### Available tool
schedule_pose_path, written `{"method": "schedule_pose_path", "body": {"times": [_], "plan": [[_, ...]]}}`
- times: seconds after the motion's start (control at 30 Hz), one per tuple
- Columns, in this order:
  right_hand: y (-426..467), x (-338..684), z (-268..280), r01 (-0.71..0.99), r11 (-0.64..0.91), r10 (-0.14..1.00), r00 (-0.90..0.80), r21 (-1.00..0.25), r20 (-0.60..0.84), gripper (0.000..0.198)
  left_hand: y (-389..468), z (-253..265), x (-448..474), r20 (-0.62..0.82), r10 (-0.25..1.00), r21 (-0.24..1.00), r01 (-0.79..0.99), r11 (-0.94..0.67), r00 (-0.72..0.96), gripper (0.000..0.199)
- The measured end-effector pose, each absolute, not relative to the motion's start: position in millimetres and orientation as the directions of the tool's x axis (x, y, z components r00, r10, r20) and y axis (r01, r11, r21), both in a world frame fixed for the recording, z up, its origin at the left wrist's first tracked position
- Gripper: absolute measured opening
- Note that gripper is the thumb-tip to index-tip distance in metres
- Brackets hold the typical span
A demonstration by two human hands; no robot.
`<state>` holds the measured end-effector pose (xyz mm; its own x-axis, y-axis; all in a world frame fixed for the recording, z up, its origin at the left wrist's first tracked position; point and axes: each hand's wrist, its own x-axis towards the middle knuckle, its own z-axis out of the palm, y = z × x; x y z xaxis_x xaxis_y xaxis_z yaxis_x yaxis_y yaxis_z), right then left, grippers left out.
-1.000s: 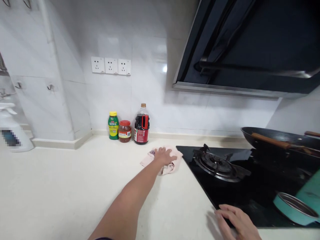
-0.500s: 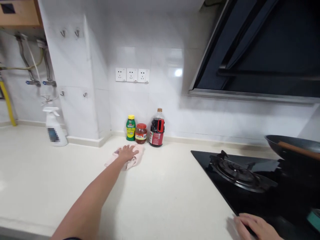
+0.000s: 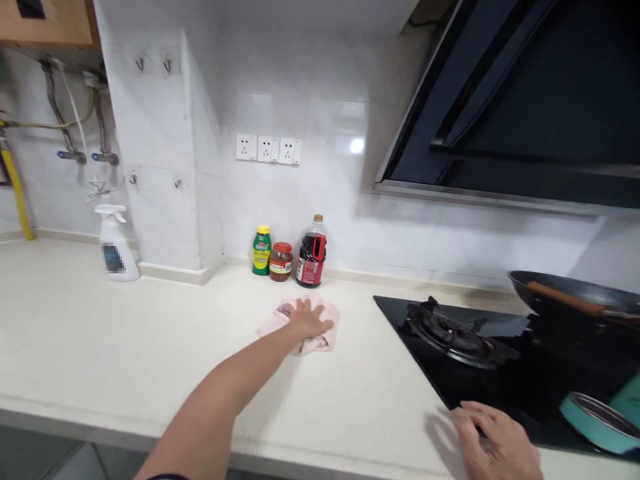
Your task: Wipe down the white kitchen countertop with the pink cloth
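Observation:
A pale pink cloth point(image 3: 327, 313) with a dark printed mark lies crumpled on the white counter point(image 3: 165, 360). My left hand point(image 3: 306, 320) is pressed flat on top of it, fingers spread. Just behind the cloth, close to the wall, stand a green bottle with a yellow cap point(image 3: 261, 252), a red-lidded jar point(image 3: 281, 263) and a big bottle of dark liquid with a red handle point(image 3: 311, 257). At the front left corner of the black gas stove point(image 3: 420, 353) is my right hand point(image 3: 493, 440), its fingers loosely bent and apart from the thumb; nothing shows in it.
A burner point(image 3: 453, 333) sits on the stove, with a wok point(image 3: 575, 291) and its wooden handle farther right. A turquoise round container point(image 3: 597, 420) is near the stove's front edge. The range hood point(image 3: 525, 113) overhangs. A white spray bottle point(image 3: 116, 247) stands at the left.
My left hand has slid the cloth to the right along the counter, from before the green bottle to before the large dark bottle. The view has shifted slightly, showing more of the counter's front edge.

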<state>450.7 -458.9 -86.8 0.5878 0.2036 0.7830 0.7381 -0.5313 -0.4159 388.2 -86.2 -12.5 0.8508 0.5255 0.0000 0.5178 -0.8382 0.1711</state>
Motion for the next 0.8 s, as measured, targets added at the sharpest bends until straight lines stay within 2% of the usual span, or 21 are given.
{"method": "schedule_pose_path", "body": {"times": [0.13, 0.27, 0.47, 0.6, 0.8], "plan": [[-457.0, 449.6, -80.7, 0.732, -0.542, 0.163, 0.573, -0.413, 0.803, 0.045, -156.0, -15.4, 419.3, -0.01, 0.376, 0.204, 0.37, -0.907, 0.927, 0.083], [-455.0, 448.0, -70.7, 0.722, -0.483, 0.085, 0.601, -0.494, 0.795, 0.038, -206.9, -17.8, 420.8, -0.015, 0.24, 0.231, 0.237, -0.944, 0.971, 0.086], [-462.9, 431.6, -64.7, 0.714, -0.445, 0.074, 0.63, -0.54, 0.773, 0.038, -277.7, -22.3, 395.5, -0.027, 0.007, 0.276, 0.014, -0.961, 1.0, 0.09], [-477.0, 418.8, -67.5, 0.704, -0.42, 0.049, 0.648, -0.573, 0.76, 0.037, -303.6, -23.4, 372.6, -0.011, -0.116, 0.316, -0.107, -0.943, 0.993, 0.093], [-511.1, 402.6, -87.1, 0.623, -0.364, -0.026, 0.737, -0.693, 0.676, 0.043, -321.2, -24.3, 349.3, 0.002, -0.28, 0.349, -0.263, -0.899, 0.96, 0.084]]}}
